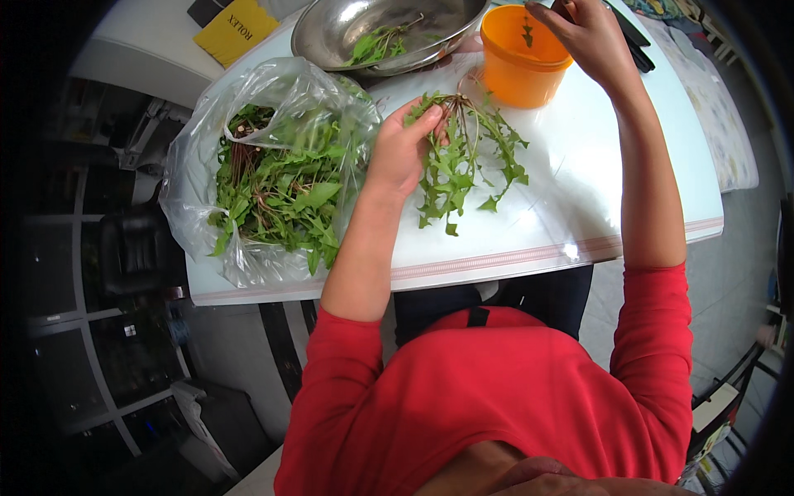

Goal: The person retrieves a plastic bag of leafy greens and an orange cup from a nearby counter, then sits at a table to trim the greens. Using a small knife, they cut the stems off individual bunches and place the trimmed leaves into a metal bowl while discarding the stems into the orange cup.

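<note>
Over the near part of the table, my left hand (409, 146) grips a leafy green plant with toothed leaves (453, 164), its root crown pointing away and its leaves hanging towards me. My right hand (580, 28) is raised above the rim of an orange plastic bucket (524, 77), its fingers bent together at the picture's top edge. A small toothed leaf (527, 32) hangs below those fingers, within the bucket's mouth. To the left, a clear plastic bag (192, 186) lies open around a heap of similar greens (279, 192). A steel basin (322, 37) holds a few more plants (378, 44).
The white table (527, 229) has a patterned border along its near edge. A yellow bag (236, 31) with writing is beyond the table at upper left. A dark object (636, 43) lies right of the bucket. A black chair (136, 248) stands at left.
</note>
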`<state>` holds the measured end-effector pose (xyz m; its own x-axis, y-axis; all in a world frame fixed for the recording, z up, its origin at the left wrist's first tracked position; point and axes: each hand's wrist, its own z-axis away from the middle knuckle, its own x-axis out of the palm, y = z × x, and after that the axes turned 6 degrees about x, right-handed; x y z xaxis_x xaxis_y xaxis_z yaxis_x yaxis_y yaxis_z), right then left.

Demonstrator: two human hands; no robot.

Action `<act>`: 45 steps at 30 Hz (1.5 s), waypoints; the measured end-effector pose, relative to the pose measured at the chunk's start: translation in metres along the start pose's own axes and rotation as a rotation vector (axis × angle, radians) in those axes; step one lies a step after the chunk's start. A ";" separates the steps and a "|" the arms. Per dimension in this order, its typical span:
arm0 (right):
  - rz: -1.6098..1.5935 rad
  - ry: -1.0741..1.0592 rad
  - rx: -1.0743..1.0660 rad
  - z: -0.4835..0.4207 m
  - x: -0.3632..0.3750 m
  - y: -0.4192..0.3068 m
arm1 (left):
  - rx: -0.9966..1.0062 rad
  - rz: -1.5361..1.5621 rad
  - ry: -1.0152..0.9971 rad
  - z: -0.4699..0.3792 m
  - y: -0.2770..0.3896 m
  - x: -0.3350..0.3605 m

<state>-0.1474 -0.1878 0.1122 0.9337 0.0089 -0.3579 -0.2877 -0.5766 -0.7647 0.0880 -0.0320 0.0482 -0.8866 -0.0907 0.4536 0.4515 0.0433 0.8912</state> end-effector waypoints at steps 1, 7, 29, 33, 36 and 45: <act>0.194 0.031 0.135 0.005 0.001 -0.035 | -0.002 0.008 0.023 0.001 0.002 -0.004; -0.191 -0.393 0.003 0.060 0.034 -0.050 | 0.004 0.035 -0.002 -0.001 0.000 -0.003; -0.387 -0.599 0.596 0.084 0.045 -0.035 | 0.837 -0.721 0.068 -0.005 -0.003 0.010; -0.457 -0.624 0.651 0.086 0.044 -0.035 | 0.955 -1.004 -0.009 -0.001 -0.002 0.014; -0.480 -0.655 0.680 0.086 0.044 -0.036 | 0.772 -0.953 -0.023 0.001 -0.004 0.013; -0.528 -0.566 0.549 0.100 0.064 -0.024 | 0.214 -0.155 0.002 -0.004 -0.015 0.002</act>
<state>-0.1019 -0.0920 0.0541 0.7713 0.6364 0.0101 -0.0520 0.0788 -0.9955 0.0801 -0.0367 0.0357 -0.9432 -0.1147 0.3117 0.2785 0.2386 0.9303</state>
